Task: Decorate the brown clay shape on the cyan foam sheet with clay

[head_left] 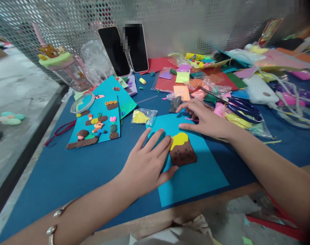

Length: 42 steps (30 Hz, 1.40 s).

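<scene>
A blue sheet of paper (pixel 195 183) lies on the table in front of me. On it sits a brown clay piece (pixel 183 155) with dark dots, topped by a layer of yellow clay (pixel 181 139). My left hand (pixel 151 156) rests flat with fingers spread, over the paper's left edge and beside the clay piece. Above the sheet's far right part is my right hand (pixel 199 117), its thumb and fingers apart, near a small pink tool (pixel 190 119) and a dark clay packet (pixel 174 104). A bag of yellow clay (pixel 141 116) lies past my left fingertips.
A clay-decorated blue card (pixel 104 115) lies at left, with a clear ring (pixel 83 103) on it. Two phones (pixel 136 47) lean on the perforated metal panel. A bear-lidded cup (pixel 65 68) stands back left. Scissors (pixel 243 109), cables and clay packets crowd the right.
</scene>
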Motion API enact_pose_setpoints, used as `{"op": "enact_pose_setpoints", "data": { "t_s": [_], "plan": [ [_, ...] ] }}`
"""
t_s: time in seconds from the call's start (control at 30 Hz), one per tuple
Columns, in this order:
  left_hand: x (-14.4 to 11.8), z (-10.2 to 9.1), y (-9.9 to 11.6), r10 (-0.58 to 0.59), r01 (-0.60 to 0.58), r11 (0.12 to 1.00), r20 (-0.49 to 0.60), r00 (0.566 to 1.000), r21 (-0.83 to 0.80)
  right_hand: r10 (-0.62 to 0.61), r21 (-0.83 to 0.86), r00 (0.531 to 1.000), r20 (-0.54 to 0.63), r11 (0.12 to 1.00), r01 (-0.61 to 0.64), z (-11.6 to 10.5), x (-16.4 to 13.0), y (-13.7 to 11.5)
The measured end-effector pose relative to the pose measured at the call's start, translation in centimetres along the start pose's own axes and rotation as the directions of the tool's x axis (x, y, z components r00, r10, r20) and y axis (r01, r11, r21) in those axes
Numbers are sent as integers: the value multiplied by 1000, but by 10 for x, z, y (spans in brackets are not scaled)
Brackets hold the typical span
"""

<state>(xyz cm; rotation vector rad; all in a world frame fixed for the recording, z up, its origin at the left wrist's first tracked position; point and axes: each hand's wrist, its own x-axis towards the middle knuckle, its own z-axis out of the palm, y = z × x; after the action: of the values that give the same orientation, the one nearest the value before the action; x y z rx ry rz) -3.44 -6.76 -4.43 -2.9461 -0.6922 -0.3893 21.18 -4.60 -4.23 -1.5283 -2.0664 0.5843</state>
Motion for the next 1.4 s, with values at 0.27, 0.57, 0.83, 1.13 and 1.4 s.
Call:
{"op": "enact_pose_setpoints", "data": {
  "t_s": [0.27,0.57,0.83,1.13,1.4],
  "plan": [
    [-2,1,-3,18,-18,1000,-3,1000,-18,-8,-36,997,73,999,11,7,2,5],
    [-1,0,-3,24,-24,999,-7,1000,-29,-41,-1,998,50,999,41,4,2,5],
    [14,-3,-5,43,-43,999,5,999,-16,-92,23,980,174,996,90,-5,-1,7],
    [36,2,2,76,-71,989,37,996,-127,-122,10,976,181,992,123,-3,0,8],
    [33,6,3,19,-19,978,-1,1000,-210,-133,26,977,165,991,130,0,1,11]
  ]
}}
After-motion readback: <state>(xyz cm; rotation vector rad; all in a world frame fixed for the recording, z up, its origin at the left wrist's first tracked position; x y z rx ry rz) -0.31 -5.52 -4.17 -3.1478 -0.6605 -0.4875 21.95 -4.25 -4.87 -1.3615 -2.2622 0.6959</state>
